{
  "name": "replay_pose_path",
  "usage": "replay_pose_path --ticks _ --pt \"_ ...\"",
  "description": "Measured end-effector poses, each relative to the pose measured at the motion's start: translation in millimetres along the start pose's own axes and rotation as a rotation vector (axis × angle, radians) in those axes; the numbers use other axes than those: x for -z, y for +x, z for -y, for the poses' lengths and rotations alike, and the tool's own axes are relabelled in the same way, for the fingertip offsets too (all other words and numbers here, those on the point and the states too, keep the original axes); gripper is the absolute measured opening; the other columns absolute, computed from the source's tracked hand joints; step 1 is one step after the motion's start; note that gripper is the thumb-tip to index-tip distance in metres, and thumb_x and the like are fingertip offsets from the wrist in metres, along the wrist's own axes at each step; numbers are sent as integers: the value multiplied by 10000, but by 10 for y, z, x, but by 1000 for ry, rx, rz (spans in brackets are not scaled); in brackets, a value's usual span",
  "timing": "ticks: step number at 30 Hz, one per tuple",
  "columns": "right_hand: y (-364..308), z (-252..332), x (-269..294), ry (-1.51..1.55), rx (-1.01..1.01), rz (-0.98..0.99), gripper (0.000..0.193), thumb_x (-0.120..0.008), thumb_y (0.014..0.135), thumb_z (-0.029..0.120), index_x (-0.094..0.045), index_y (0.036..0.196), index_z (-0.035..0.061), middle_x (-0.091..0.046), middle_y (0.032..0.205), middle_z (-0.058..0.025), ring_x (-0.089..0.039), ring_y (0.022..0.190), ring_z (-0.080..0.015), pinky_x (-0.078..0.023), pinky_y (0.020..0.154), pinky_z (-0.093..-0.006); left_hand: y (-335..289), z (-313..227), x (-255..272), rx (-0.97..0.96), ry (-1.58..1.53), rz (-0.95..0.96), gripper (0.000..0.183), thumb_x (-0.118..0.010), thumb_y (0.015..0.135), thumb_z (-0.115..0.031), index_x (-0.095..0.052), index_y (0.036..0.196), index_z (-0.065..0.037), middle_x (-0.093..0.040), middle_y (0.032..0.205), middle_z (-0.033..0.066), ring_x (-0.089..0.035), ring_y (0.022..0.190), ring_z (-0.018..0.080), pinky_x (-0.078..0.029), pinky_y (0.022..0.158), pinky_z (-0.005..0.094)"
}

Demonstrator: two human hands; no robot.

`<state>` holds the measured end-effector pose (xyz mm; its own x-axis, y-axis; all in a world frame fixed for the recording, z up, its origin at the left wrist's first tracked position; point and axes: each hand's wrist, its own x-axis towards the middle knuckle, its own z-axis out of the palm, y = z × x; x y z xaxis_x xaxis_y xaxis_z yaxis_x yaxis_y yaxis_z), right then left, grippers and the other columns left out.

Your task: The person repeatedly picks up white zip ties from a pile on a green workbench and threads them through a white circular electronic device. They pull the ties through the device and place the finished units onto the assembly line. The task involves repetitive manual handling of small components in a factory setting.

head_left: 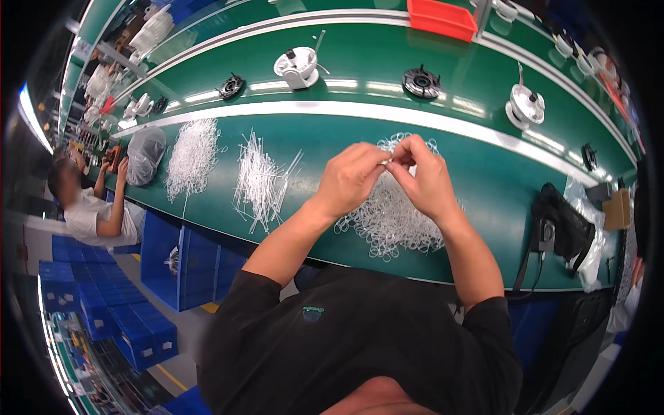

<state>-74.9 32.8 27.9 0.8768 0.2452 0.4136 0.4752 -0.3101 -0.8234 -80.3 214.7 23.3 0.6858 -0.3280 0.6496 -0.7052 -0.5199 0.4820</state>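
Note:
My left hand (351,178) and my right hand (425,183) meet above the green workbench, fingertips almost touching. Both are closed in a pinch on a small whitish piece (386,162), which looks like a thin plastic tie. My fingers hide most of it. Beneath and behind my hands spreads a wide heap of thin, clear-white looped ties (394,225). Left of my left forearm lies a loose pile of straight white plastic ties (257,185). Farther left is another heap of looped ties (190,158).
Beyond the white rail, a green conveyor (366,52) carries white appliance parts (297,67) and black round parts (421,82). A red tray (443,17) stands behind. A black bag (564,225) lies at right. Blue crates (162,263) and a co-worker (104,218) are at left.

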Motion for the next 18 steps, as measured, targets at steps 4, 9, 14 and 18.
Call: replay_pose_path --ticks 4,9,14,18 --pt "10 34 43 7 32 -18 226 -706 838 37 -578 1023 10 -654 828 -105 -661 768 -201 -529 734 -304 -19 27 -21 155 -136 -31 87 -712 809 -9 -699 892 -29 -667 811 121 -660 706 252 -516 625 318" --pt "-54 -62 65 121 -6 -35 123 -688 840 -22 -664 961 -16 -675 855 -94 -656 796 -165 -523 734 -288 -43 12 -124 488 -694 -26 91 -694 883 -59 -673 950 0 -667 805 41 -651 716 115 -517 606 270" --pt "13 47 101 -28 109 -24 134 -686 825 -65 -712 944 -9 -690 877 -100 -660 796 -172 -523 726 -281 -70 20 -92 666 -921 99 128 -689 908 -85 -635 997 -10 -657 828 37 -650 696 100 -539 604 246" --pt "12 127 88 -35 180 -29 175 -698 796 -66 -729 950 11 -707 854 -121 -686 789 -235 -531 716 -310 -103 124 -95 718 -1084 179 108 -689 911 -87 -615 961 -27 -658 818 43 -647 671 105 -537 584 245"
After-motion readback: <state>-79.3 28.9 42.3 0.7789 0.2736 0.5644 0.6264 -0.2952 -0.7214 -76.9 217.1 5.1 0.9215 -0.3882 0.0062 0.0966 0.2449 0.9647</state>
